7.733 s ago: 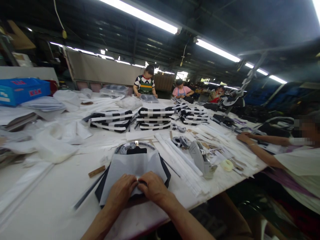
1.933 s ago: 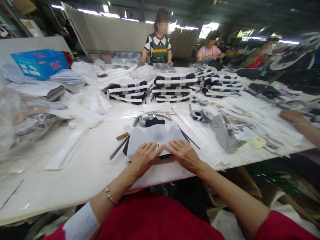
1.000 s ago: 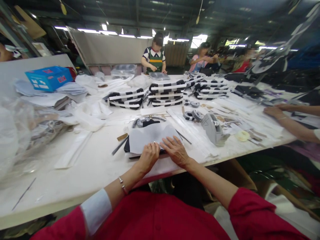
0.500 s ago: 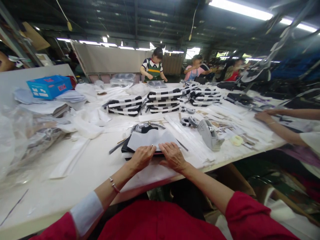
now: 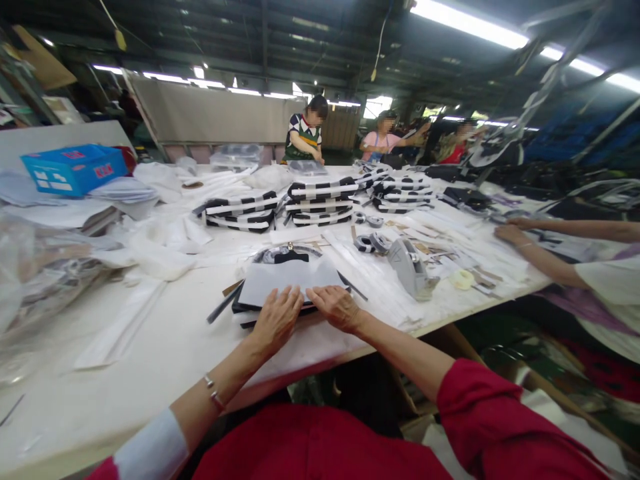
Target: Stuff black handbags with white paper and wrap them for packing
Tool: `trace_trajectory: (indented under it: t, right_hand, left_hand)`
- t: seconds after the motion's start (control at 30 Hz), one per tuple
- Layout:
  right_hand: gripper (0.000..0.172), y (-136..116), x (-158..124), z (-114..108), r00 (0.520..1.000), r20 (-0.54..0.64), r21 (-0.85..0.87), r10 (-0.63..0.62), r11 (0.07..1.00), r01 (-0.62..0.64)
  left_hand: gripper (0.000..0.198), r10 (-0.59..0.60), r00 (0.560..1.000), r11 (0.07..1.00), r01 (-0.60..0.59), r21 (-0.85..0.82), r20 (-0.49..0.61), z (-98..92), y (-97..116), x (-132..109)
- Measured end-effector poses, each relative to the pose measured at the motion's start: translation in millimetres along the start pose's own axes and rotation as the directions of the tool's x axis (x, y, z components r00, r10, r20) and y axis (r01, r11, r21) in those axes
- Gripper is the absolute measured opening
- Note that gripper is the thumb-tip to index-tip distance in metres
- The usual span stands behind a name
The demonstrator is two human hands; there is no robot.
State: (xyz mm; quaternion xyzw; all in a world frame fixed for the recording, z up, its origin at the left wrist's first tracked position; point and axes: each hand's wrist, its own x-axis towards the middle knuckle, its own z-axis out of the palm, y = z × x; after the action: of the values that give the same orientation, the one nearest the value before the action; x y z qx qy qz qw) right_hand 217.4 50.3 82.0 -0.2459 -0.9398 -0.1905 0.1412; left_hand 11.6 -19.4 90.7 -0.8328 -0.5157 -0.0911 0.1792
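A dark folded garment [image 5: 280, 257] wrapped in white paper [image 5: 290, 278] lies on the white table [image 5: 125, 373] in front of me. My left hand [image 5: 277, 317] rests flat on the near edge of the paper, fingers stretched out. Just to its right, my right hand [image 5: 337, 306] presses on the same edge with fingers spread. Neither hand grips anything. A dark strip [image 5: 223, 303] and a small brown tag [image 5: 232, 288] lie left of the bundle.
A grey tape dispenser [image 5: 407, 267] and a tape roll [image 5: 461, 279] stand right of the bundle. Stacks of black-and-white striped garments [image 5: 315, 199] lie farther back. A blue box [image 5: 73, 168] and plastic bags [image 5: 45, 273] are at left. A co-worker's arm [image 5: 540, 253] reaches in from the right.
Both hands went from pinching the paper's near edge to lying flat on it. The bundle slid a little toward me. The view has shifted.
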Motion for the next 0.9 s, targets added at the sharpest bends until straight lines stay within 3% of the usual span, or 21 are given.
trace_trajectory:
  t: [0.2, 0.33, 0.47, 0.73, 0.9]
  right_hand:
    - [0.035, -2, 10, -11, 0.997, 0.072, 0.022, 0.020, 1.000, -0.022]
    - [0.034, -2, 12, -11, 0.996, 0.094, 0.021, 0.013, 1.000, -0.015]
    - [0.032, -2, 16, -11, 0.994, 0.105, 0.035, 0.019, 0.999, -0.022]
    - [0.023, 6, 44, -32, 0.969, 0.241, 0.044, 0.054, 0.997, -0.066]
    - [0.025, 0, 44, -35, 0.968, 0.242, 0.042, 0.062, 0.996, -0.074]
  left_hand:
    - [0.045, -0.091, 0.983, 0.984, 0.113, 0.136, -0.160, 10.6, 14, 0]
    - [0.043, -0.085, 0.970, 0.982, 0.120, 0.148, -0.228, 18.2, 14, -2]
    - [0.047, -0.070, 0.963, 0.989, 0.101, 0.108, -0.259, 24.8, 11, -5]
    - [0.044, -0.130, 0.955, 0.979, 0.167, 0.119, -0.267, 23.4, -5, 6]
    - [0.036, -0.046, 0.952, 0.981, 0.101, 0.168, -0.303, 21.3, -15, 6]
